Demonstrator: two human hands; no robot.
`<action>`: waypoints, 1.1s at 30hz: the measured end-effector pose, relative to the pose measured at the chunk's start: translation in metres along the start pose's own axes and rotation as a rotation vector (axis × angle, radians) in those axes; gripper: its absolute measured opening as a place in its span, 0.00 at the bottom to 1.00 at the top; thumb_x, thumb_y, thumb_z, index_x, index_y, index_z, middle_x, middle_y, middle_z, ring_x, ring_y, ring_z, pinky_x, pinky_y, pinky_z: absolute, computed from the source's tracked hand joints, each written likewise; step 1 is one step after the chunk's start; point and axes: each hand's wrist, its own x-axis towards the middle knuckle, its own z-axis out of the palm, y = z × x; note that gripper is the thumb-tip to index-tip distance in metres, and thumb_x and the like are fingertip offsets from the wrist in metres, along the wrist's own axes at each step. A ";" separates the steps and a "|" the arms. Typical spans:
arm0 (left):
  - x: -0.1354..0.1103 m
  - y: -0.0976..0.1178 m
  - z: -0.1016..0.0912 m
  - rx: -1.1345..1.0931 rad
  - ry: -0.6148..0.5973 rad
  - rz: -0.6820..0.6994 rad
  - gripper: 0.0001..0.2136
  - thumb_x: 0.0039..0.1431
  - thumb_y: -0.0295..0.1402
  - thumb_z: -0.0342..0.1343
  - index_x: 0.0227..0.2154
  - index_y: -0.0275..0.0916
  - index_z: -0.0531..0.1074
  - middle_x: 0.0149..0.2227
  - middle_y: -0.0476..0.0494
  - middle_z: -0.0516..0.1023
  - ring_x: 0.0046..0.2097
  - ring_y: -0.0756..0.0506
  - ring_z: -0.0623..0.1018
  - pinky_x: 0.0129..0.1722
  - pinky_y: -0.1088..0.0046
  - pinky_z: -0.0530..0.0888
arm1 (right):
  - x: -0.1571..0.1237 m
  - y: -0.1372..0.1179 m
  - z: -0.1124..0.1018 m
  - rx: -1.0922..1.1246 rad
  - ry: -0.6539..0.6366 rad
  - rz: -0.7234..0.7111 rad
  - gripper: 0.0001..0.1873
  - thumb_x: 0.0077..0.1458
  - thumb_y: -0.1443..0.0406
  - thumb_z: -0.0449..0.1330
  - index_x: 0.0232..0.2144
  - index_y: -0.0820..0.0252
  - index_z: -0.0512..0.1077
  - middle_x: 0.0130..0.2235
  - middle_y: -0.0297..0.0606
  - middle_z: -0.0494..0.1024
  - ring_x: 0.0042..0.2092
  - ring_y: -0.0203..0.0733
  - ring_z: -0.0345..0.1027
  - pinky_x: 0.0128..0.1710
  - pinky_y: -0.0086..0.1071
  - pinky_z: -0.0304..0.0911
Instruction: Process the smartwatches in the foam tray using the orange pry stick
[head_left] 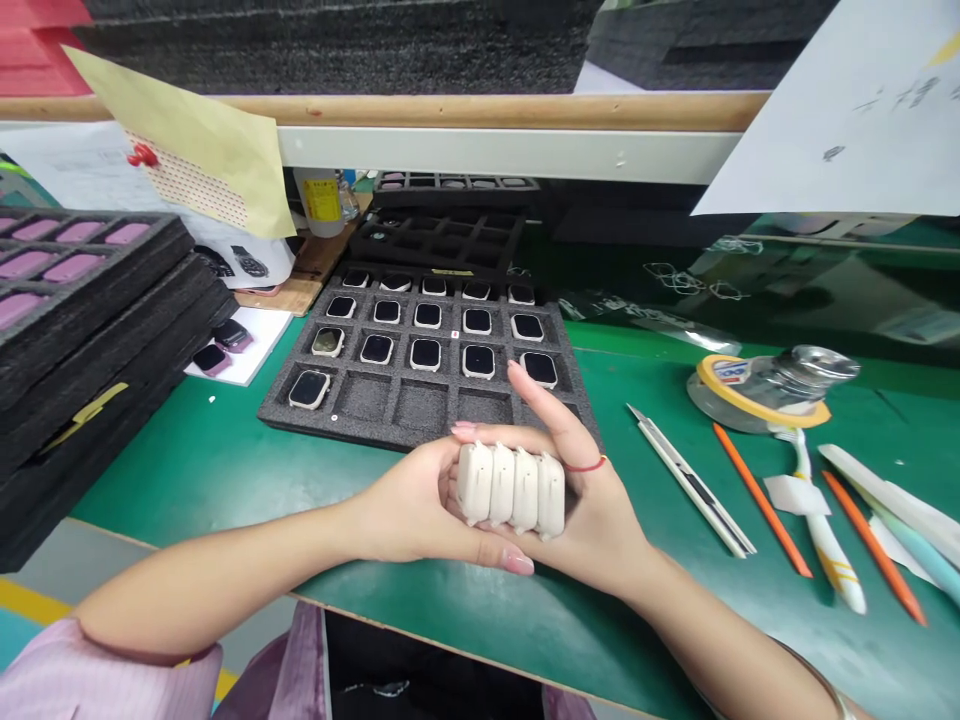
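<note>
Mostly matt, some gloss

Watch cases (502, 488) mid-frame look like smooth matt plastic. Tray (375, 424) behind is rough foam, screens (426, 354) pretty glossy. Tabletop (247, 460) is smooth with a soft sheen, bottle cap (821, 364) at right's shiny metal, top rail (450, 111) wood.

And there they are, cradled between your left hand (420, 505) and your right hand (600, 515): four cream-coloured, rounded-rectangular watch cases (513, 488), standing on edge in one snug row, broad sides together! Each turns a smooth, narrow side up to you, marked with a thin slit-like line, small lugs jutting at both ends. The row dips slightly toward your right, and the broad faces are mostly hidden.
</note>
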 end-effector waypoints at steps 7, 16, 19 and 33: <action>0.000 -0.006 0.001 0.040 0.088 0.073 0.15 0.46 0.32 0.73 0.38 0.37 0.78 0.39 0.45 0.78 0.45 0.42 0.78 0.46 0.68 0.75 | -0.002 -0.002 0.004 -0.129 -0.065 -0.134 0.47 0.58 0.59 0.67 0.72 0.44 0.47 0.58 0.40 0.77 0.57 0.53 0.74 0.60 0.51 0.71; -0.009 -0.008 -0.002 0.407 0.234 0.330 0.20 0.49 0.35 0.72 0.45 0.39 0.79 0.45 0.44 0.84 0.45 0.43 0.82 0.47 0.69 0.77 | 0.000 -0.008 -0.002 0.107 -0.081 0.071 0.50 0.44 0.48 0.73 0.67 0.49 0.61 0.61 0.45 0.74 0.60 0.55 0.71 0.59 0.47 0.71; -0.007 -0.010 -0.006 0.493 0.181 0.451 0.20 0.49 0.35 0.73 0.46 0.40 0.79 0.47 0.45 0.84 0.45 0.43 0.83 0.46 0.71 0.78 | 0.001 -0.007 -0.002 0.061 -0.069 0.082 0.39 0.44 0.55 0.76 0.58 0.53 0.72 0.54 0.42 0.81 0.53 0.52 0.78 0.54 0.42 0.75; -0.005 -0.015 -0.007 0.643 0.206 0.594 0.17 0.54 0.31 0.69 0.46 0.39 0.78 0.48 0.44 0.84 0.49 0.44 0.83 0.50 0.72 0.78 | 0.002 -0.004 -0.004 0.266 -0.110 0.155 0.45 0.46 0.43 0.70 0.62 0.51 0.67 0.61 0.45 0.75 0.60 0.53 0.72 0.57 0.44 0.73</action>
